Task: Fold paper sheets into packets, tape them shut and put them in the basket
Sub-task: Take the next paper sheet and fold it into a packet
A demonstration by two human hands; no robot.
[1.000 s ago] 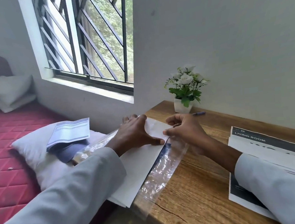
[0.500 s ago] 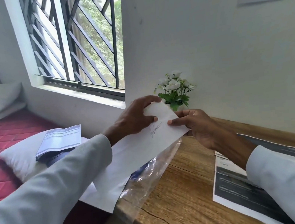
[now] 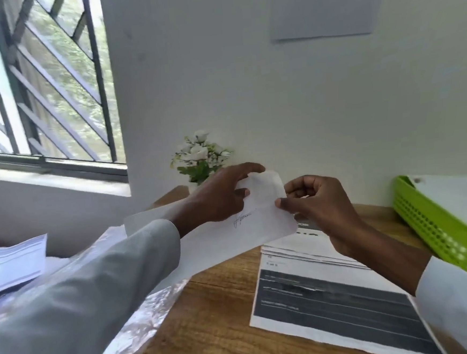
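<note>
- Paper packet [image 3: 258, 225]: a long white folded sheet held up in the air above the counter [image 3: 210, 318], slanting from its far, upper end between the two hands down toward the lower left, where the sleeve of the left arm covers part of it. A small pen scribble shows on its facing side, just below the left hand.
- Left hand [image 3: 220, 197]: it grasps the upper end of the paper packet, with the thumb pressed on the facing side and the fingers curled over the top edge behind it.
- Right hand [image 3: 315, 201]: it pinches the right edge of the paper packet between thumb and forefinger; the other fingers are curled in toward the palm.
- Basket [image 3: 438, 233]: a bright green plastic one with perforated walls, standing on the counter at the right edge of the view, well apart from the packet. White paper [image 3: 452, 201] lies inside it.
- Printed sheets [image 3: 334, 303]: a stack of pages with dark grey bands lies flat on the counter beneath the right forearm, between the packet and the basket.
- Clear plastic wrap [image 3: 142, 315]: crinkled film lies over the left edge of the counter, under the left arm.
- Flower pot [image 3: 200, 157]: white blossoms with green leaves stand at the far end of the counter against the wall, partly hidden behind the left hand.
- Window [image 3: 37, 80]: barred, at the upper left, with greenery outside.
- Folded printed paper [image 3: 13, 264]: it lies at the far left edge, beside the plastic wrap.
</note>
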